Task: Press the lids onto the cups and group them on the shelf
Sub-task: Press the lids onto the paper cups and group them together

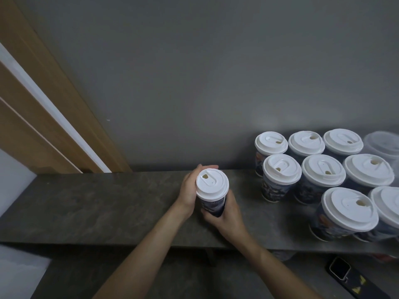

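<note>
Over the shelf's (108, 201) middle, left of the lidded cups (323, 172), the right hand (224, 216) grips a paper cup (212, 205) low while the left hand (189, 192) curls round its lid (212, 184). It looks light and crushable, probably firmest near the rim.

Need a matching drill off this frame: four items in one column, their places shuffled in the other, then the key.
Items
1. held cup
2. lidded cups
3. translucent tub
4. dark device

Places
A. far right, against the wall
B. below the shelf, bottom right
C. gripped by the left hand and right hand
D. standing together on the shelf's right end

Pairs: 1-C, 2-D, 3-A, 4-B
</note>
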`<state>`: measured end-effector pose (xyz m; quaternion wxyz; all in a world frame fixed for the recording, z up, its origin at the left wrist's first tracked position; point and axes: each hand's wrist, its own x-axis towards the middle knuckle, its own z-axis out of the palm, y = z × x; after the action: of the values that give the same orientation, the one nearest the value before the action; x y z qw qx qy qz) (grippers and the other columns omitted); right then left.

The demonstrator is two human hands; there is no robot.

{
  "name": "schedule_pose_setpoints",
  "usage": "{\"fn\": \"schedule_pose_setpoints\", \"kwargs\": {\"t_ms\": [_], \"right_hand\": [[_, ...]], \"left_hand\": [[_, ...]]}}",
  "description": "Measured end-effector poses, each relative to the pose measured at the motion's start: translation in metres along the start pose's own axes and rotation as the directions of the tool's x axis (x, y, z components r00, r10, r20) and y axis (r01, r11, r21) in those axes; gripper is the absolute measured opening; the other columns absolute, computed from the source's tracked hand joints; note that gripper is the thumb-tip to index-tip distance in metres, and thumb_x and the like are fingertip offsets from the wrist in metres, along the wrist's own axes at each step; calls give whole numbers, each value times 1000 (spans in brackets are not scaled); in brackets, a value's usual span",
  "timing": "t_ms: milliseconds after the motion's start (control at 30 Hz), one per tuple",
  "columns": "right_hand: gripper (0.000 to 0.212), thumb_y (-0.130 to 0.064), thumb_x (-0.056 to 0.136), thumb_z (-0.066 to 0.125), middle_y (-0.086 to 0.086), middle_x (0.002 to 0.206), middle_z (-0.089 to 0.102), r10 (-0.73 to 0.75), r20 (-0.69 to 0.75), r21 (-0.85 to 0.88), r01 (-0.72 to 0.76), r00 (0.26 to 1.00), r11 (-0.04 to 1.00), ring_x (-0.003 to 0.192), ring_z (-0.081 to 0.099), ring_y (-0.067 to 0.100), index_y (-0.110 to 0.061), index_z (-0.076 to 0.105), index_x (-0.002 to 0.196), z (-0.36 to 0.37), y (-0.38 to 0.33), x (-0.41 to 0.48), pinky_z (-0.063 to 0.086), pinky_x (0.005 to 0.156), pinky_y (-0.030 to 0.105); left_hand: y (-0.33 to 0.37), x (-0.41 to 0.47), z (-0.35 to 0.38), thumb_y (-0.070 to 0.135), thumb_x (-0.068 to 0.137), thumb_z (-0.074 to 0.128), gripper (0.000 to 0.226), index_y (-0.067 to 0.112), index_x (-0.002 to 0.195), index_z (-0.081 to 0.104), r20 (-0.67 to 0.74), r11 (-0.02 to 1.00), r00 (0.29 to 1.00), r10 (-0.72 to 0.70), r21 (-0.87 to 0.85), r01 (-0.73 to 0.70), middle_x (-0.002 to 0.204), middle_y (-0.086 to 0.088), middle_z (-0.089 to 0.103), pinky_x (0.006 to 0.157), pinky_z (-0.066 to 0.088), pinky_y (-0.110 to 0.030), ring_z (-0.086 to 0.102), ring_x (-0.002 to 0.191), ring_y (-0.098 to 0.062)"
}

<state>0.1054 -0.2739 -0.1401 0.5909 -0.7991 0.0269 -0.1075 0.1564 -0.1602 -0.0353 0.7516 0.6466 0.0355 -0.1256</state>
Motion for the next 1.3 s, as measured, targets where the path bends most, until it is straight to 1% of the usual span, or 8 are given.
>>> {"fn": "schedule_pose_setpoints", "kwargs": {"t_ms": [133,300,500,633,733,933,1167,1300], "right_hand": [[74,-37,65,88,-7,129,62,-12,18,-30,13,1000,999,122,58,1,-35,49,128,0,1,1,53,101,33],[77,-37,63,99,-12,124,61,-14,-36,8,14,999,1000,115,59,-8,-36,48,120,3,0,-1,47,90,11],[81,-35,65,89,-10,132,61,-47,16,-47,48,999,998,126,54,-3,-45,44,131,0,0,1,45,102,17],[82,-37,63,97,-11,129,61,-15,-21,7,16,1000,1000,122,57,-5,-29,49,130,2,-1,-1,47,98,14],[78,-34,63,99,-14,123,61,0,-32,6,1,999,1000,115,57,-11,-39,48,121,3,0,-1,44,90,8],[73,-35,63,90,-11,126,64,-21,13,-58,22,1000,998,120,58,-3,-51,47,121,2,3,2,47,96,16],[81,-44,61,98,-13,124,61,-2,-36,-29,1,999,1000,116,58,-7,-41,48,124,4,2,1,48,92,14],[75,-41,65,91,-9,126,64,-18,-11,-87,17,1000,996,121,59,3,-43,47,126,2,6,2,52,100,32]], "left_hand": [[-1,-1,-1,23,107,43,46,12,83,81,-51,999,998,-29,-45,27,90,-8,78,81,55,-28,72,84,-14],[-17,-14,5,22,107,44,40,17,84,77,-315,991,947,63,-93,-97,83,5,78,75,53,-23,71,82,-7],[4,0,-2,27,108,36,49,7,99,80,89,999,995,-46,-21,48,108,-16,76,96,51,-37,71,101,-24],[-7,-8,2,20,107,40,47,11,88,81,-105,996,993,47,-76,-55,97,-8,78,86,53,-31,72,92,-17],[-18,-14,4,22,107,43,39,6,98,78,-253,994,965,66,-64,-84,103,-10,78,87,54,-31,71,98,-19],[10,-4,1,22,106,39,41,0,105,74,41,995,999,-20,-92,24,103,-17,76,85,56,-30,72,93,-23],[-3,-12,7,6,96,50,27,9,93,78,-236,988,963,132,-47,-147,98,-6,77,79,54,-24,71,93,-16],[5,0,-5,26,106,38,44,0,114,72,95,993,992,-83,-77,91,117,-19,73,100,50,-39,69,109,-29]]}}
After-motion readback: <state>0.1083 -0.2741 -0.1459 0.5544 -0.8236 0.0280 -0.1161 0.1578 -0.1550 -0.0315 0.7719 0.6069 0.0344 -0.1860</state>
